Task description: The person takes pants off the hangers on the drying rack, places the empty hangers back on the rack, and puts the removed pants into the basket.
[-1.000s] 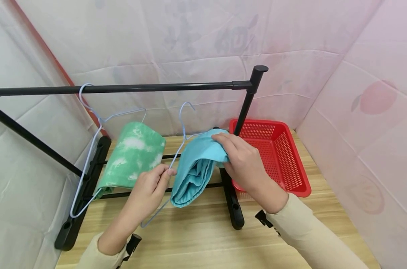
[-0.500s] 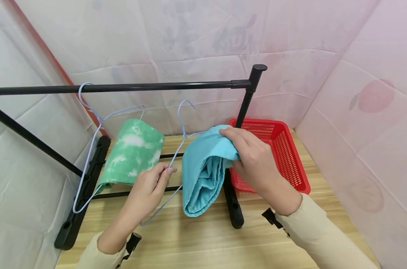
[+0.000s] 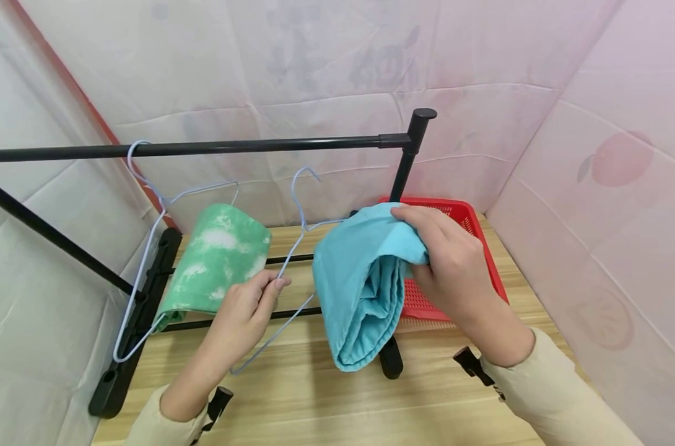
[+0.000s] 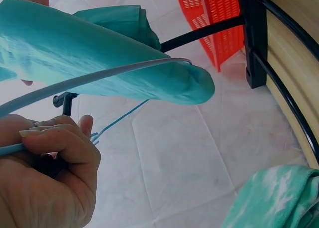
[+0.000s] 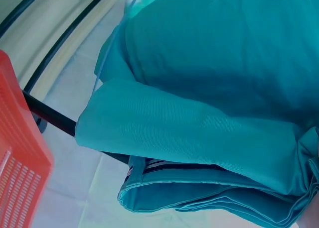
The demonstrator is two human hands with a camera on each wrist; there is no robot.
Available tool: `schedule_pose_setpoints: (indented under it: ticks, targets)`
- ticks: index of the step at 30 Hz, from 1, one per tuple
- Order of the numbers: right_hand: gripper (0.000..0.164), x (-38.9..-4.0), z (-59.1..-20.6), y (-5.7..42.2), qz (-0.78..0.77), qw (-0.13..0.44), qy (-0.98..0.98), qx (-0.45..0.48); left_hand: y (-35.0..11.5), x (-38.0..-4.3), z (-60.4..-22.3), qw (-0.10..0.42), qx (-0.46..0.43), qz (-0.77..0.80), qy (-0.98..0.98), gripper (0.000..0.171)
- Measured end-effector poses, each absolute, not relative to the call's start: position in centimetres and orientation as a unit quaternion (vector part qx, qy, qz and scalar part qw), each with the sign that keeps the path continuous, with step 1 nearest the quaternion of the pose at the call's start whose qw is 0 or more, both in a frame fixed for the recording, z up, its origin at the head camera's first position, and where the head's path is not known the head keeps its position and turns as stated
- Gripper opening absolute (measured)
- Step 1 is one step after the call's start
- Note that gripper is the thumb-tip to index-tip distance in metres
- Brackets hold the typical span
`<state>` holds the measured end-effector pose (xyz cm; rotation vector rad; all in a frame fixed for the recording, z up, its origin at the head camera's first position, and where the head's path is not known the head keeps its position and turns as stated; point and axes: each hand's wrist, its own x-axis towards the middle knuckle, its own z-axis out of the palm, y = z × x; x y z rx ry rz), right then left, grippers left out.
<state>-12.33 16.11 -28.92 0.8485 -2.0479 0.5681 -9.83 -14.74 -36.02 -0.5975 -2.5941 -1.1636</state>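
Observation:
In the head view, my left hand [image 3: 249, 310] pinches one sloping side of a pale blue wire hanger [image 3: 298, 232], whose hook is free in the air below the rail. My right hand [image 3: 454, 263] grips the right edge of a folded turquoise garment [image 3: 357, 266], fingers on top and thumb underneath. Layers of cloth show in the right wrist view, where the garment [image 5: 184, 133] fills most of the picture. The hanger's right end disappears behind the cloth; whether its lower bar runs through the fold I cannot tell. In the left wrist view, hanger wire [image 4: 99, 78] crosses before the garment.
A black rack's top rail [image 3: 259, 147] spans the left and middle. From it hangs another blue hanger [image 3: 142, 272] with a green and white cloth [image 3: 217, 260] over it. Behind my right hand stands a red basket [image 3: 426, 303] on the wooden table [image 3: 293, 409].
My right hand has moved right and slightly toward me, pulling the turquoise garment along, so it now covers part of the basket and rack foot. My left hand keeps its pinch on the hanger, nearly still.

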Motion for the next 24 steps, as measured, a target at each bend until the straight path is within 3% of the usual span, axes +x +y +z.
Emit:
schedule_pose_setpoints:
  ticks: [4, 8, 12, 19, 24]
  targets:
    - [0.035, -12.1, -28.7, 16.6, 0.229, 0.429, -0.81, 0.327, -14.8, -9.8, -36.1, 0.118, -0.205, -0.399, -0.886, 0.024]
    - [0.026, -11.8, -28.4, 16.9, 0.245, 0.453, -0.798, 0.313, -14.8, -9.8, -36.2, 0.109, -0.201, -0.401, -0.887, 0.025]
    - [0.037, -11.3, -27.9, 17.2, 0.257, 0.463, -0.791, 0.306, -14.9, -9.8, -36.3, 0.107, -0.2, -0.407, -0.885, 0.024]
    - [0.022, -10.5, -27.2, 17.8, 0.261, 0.496, -0.772, 0.298, -15.0, -9.8, -36.1, 0.112, -0.201, -0.407, -0.884, 0.023]
    - [0.023, -10.0, -26.9, 18.5, 0.251, 0.507, -0.77, 0.295, -14.9, -9.7, -36.1, 0.105, -0.193, -0.405, -0.887, 0.027]
